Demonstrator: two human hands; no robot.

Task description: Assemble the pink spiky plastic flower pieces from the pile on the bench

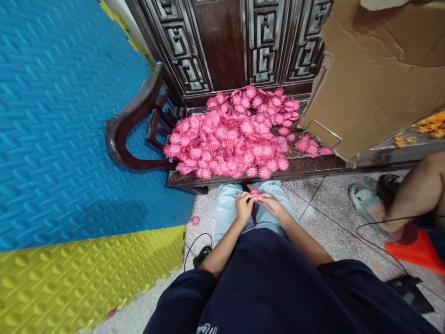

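Observation:
Above my lap, my left hand (244, 206) and my right hand (271, 204) meet with their fingertips pinched on one small pink artificial flower (255, 191). Its spiky petals show above the fingers, while its underside is hidden by them. Something small and dark shows by my left fingertips, too small to name. Just beyond my knees, a large heap of pink artificial flowers (225, 139) covers the seat of a dark carved wooden bench (295, 164).
A cardboard sheet (375, 79) leans on the bench at right, with yellow-orange flowers (431, 125) beyond. The curved armrest (118, 134) borders blue matting (69, 139) at left. A loose pink flower (195, 221) lies on the floor. Another person's leg (417, 185) is at right.

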